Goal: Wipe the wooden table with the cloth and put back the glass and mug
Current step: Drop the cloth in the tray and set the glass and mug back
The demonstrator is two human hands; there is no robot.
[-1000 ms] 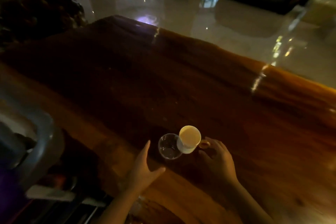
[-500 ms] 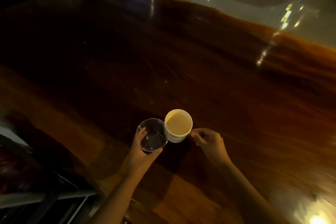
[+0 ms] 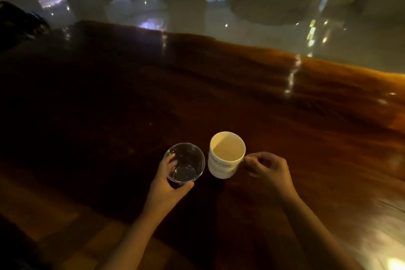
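The left hand (image 3: 165, 184) is wrapping around a clear drinking glass (image 3: 184, 162), fingers (image 3: 169, 161) curling over its far-left side and the thumb pressing along its near edge, so the glass is sitting firmly in the grip. Just to the right of it, the right hand (image 3: 268, 169) is pinching the handle of a white ceramic mug (image 3: 225, 155), with the fingers closing tightly on that handle, which is mostly hidden behind them. Glass and mug are standing upright and just beside each other, a narrow gap showing between them, toward the near middle of the dark, glossy wooden table (image 3: 241, 98). Whether either one is resting on the wood or being held slightly above it is not clear. Both forearms are reaching in from the near edge. Beyond the far edge of the table, a shiny pale floor (image 3: 197, 19) is reflecting lights.
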